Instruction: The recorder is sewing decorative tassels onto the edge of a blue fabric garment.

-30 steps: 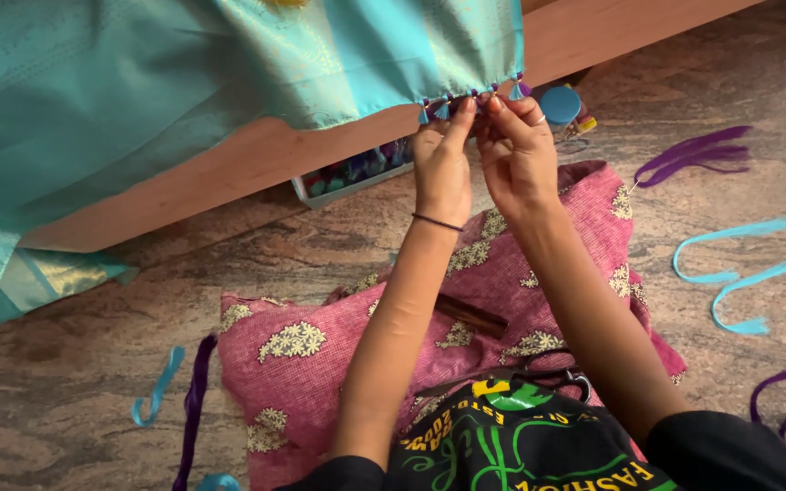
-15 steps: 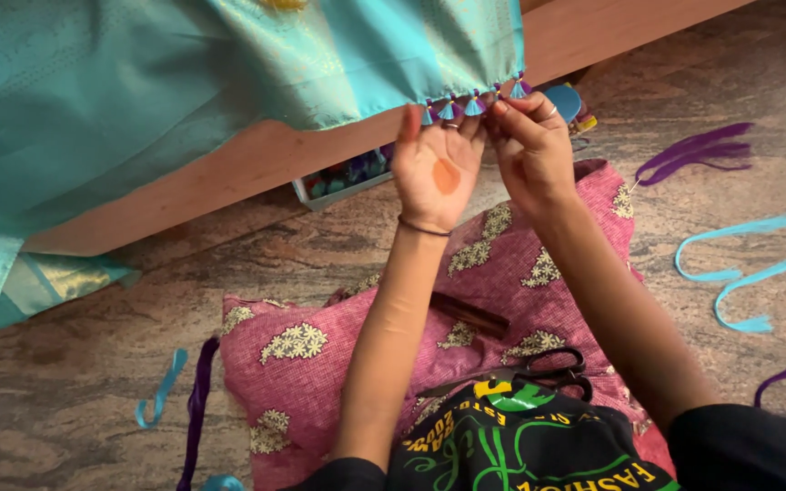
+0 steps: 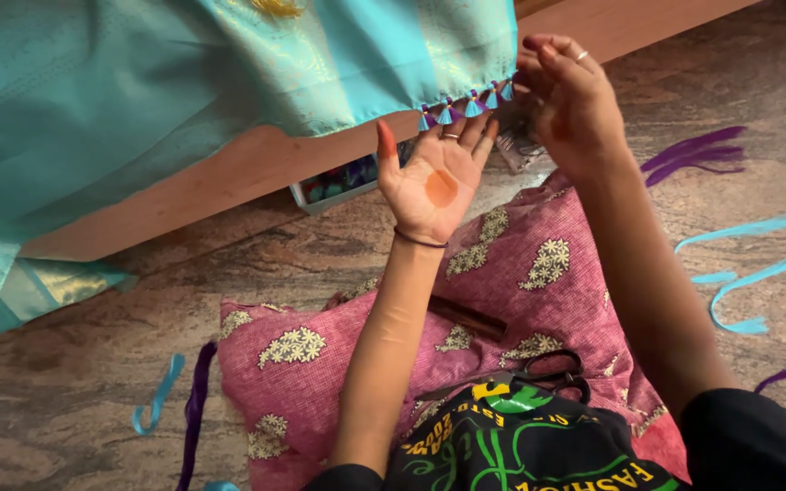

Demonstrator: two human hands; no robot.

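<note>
From the head camera, a turquoise cloth (image 3: 229, 82) hangs over the edge of a wooden bed frame (image 3: 256, 168), and its lower hem carries a short row of small tassels (image 3: 466, 107) in blue and purple. The cloth looks thin, soft and light, with a slight sheen, so it probably slips easily and drapes rather than holding a shape. The tassels are tiny thread bundles, likely delicate, so a fingertip pinch at the hem just above a tassel looks like the sensible place to take hold.

The left hand (image 3: 437, 177) is just below the tassels, palm up with the grip spread apart, its fingertips reaching up to the hem and holding nothing. The right hand (image 3: 570, 105) is at the right end of the tassel row, its fingers curled toward the cloth corner. Whether its grip is pinched on the hem or on thread, I cannot tell.

Below the tassels, under the bed frame, sits a shallow pale tray (image 3: 343, 182) with small dark blue and purple items in it, too small to identify. Farther below the tassels, a pink embroidered cushion (image 3: 511, 273) lies on the stone floor (image 3: 93, 364), with a dark comb (image 3: 468, 318) and black-handled scissors (image 3: 552, 371) resting on it. Blue and purple ribbon strips (image 3: 748, 273) lie on the floor to the right of the cushion.
</note>
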